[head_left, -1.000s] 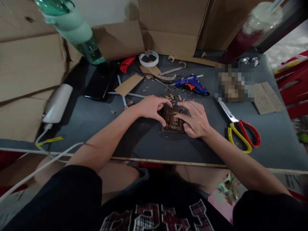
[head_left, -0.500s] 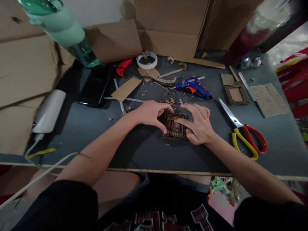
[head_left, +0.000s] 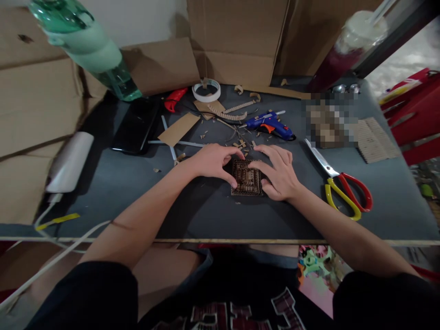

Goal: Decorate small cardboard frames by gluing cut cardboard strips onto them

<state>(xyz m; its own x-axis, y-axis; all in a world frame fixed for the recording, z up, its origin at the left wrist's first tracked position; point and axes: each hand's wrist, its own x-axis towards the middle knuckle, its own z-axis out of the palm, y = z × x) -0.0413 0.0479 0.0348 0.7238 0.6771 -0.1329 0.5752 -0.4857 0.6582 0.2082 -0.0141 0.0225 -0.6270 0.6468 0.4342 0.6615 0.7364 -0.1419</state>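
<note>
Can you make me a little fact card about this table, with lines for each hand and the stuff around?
Left hand: curved, thumb at the left edge of the square corrugated-cardboard piece
Right hand: fingers spread at the piece's right side
Beyond the hands: blue glue gun, white tape roll
Left side: black phone, green bottle
Right side: yellow-and-red-handled scissors, ribbed cardboard sheet
Pixelated patch: can't tell

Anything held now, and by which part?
The square cardboard piece rests on the table, left hand at its left side, right hand at its right; a firm hold cannot be told.
</note>
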